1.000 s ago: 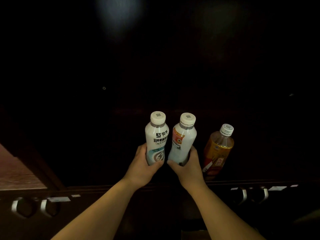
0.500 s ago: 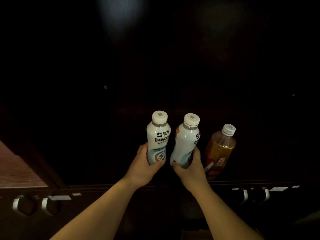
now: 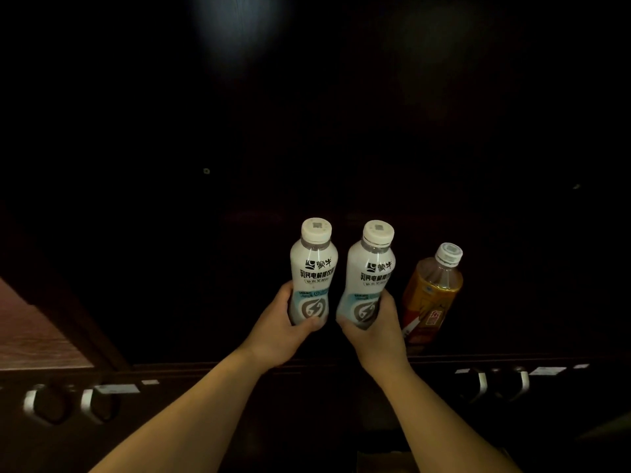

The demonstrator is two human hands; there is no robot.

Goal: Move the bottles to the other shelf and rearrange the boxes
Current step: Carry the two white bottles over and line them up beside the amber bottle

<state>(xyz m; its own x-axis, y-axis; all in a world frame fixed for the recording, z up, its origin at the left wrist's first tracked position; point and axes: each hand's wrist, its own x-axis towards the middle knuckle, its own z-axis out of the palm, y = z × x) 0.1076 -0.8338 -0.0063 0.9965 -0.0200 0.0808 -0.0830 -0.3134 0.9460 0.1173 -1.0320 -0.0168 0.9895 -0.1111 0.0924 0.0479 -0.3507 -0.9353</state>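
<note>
White milk-drink bottles (image 3: 313, 271) and (image 3: 370, 278) sit upright, our left hand (image 3: 283, 327) and right hand (image 3: 375, 331) each clamped low, labels forward, probably for shelving beside the amber tea bottle (image 3: 432, 291).

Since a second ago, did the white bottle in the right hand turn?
Yes. The white bottle in the right hand rotated: its label now faces the camera, while the amber tea bottle beside it stayed put.

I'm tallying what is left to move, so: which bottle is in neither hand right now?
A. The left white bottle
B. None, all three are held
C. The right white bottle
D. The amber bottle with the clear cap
D: the amber bottle stands alone to the right, while the left hand and right hand each grip a white one.
</note>
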